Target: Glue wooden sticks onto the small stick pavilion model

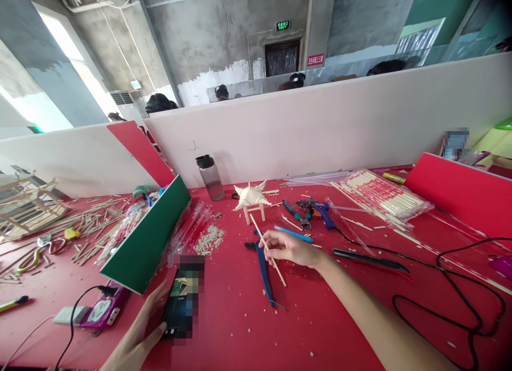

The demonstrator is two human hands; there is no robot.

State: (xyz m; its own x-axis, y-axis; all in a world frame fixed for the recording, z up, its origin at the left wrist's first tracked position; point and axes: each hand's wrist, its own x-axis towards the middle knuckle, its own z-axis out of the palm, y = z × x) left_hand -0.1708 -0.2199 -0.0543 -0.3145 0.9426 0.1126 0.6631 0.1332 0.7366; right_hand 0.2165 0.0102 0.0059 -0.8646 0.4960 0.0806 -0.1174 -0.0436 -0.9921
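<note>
My right hand point(288, 248) pinches a thin wooden stick point(267, 247) that slants from upper left to lower right above the red table point(248, 328). Under it lies a blue-handled cutter point(264, 272). My left hand point(138, 336) rests at the lower left, thumb and fingers touching a phone point(181, 301) lying flat on the table. A small wooden pavilion model point(252, 198) with a pale star-shaped roof stands just beyond the stick.
A green board point(148, 238) leans at the left, with scattered sticks point(90, 230) beyond it. A dark bottle point(210, 178), pliers point(298, 215), a blue glue gun point(322, 214), a bag of sticks point(380, 196) and black cables point(452, 285) lie around. White partitions point(320, 131) back the table.
</note>
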